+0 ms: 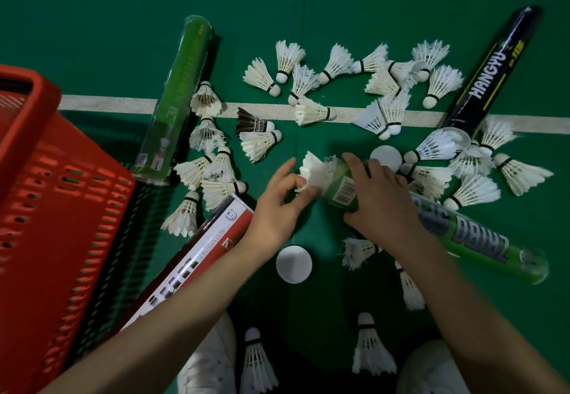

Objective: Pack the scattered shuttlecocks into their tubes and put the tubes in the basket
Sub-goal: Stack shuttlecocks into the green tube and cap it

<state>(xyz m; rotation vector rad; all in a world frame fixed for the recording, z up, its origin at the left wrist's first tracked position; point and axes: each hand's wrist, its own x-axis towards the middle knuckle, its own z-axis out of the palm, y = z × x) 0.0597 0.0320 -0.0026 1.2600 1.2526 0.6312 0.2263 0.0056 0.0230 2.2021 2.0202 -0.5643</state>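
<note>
My right hand (377, 200) grips a green tube (481, 239) near its open left end, above the green floor. A white shuttlecock (317, 171) sticks out of that opening, feathers outward. My left hand (279, 205) pinches its feathers with fingertips. Several white shuttlecocks (385, 85) lie scattered on the floor around the hands. One dark-feathered shuttlecock (251, 123) lies among them. A second green tube (179, 100) lies at the left, a black tube (493, 69) at the right, and a red-and-white tube (197, 257) under my left forearm. A red basket (55, 208) stands at the left.
Two white round caps lie on the floor, one (293, 264) below my hands and one (386, 158) behind my right hand. A white court line (123, 105) crosses the floor. White shoes (212, 359) show at the bottom edge.
</note>
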